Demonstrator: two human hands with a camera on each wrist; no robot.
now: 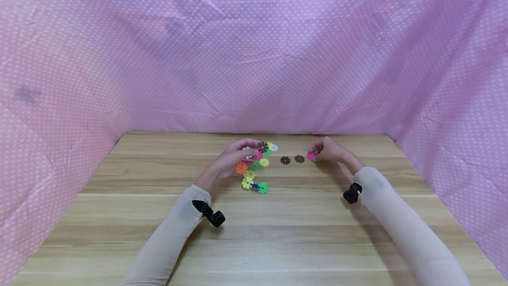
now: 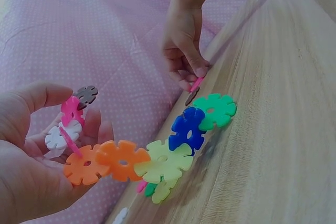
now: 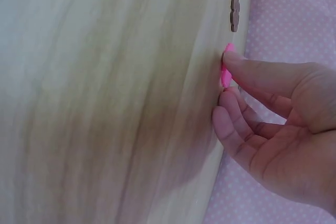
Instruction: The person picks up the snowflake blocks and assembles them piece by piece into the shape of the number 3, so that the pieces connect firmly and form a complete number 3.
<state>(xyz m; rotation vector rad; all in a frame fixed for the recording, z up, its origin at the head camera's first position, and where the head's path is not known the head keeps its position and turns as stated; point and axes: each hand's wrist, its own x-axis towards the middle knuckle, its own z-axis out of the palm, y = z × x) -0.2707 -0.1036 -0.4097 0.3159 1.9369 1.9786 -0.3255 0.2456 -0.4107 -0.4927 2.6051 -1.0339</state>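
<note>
My left hand (image 1: 228,160) grips a chain of slotted, flower-shaped plastic discs between thumb and fingers. In the left wrist view, the chain runs from a brown disc (image 2: 87,94) at the fingertips through a pink one (image 2: 71,111) and a white one (image 2: 62,136). It continues past an orange disc (image 2: 126,156), a pale yellow one (image 2: 164,162) and a blue one (image 2: 186,129) to a green end disc (image 2: 218,109). Over at the right, my right hand (image 1: 327,150) pinches a loose pink disc (image 3: 227,77) close to the tabletop.
Two loose brown discs (image 1: 285,160) lie on the wooden table (image 1: 270,242) between the hands. A white disc (image 1: 275,148) shows beside the left fingertips. Pink dotted cloth (image 1: 254,56) hangs at the table's back edge and both sides.
</note>
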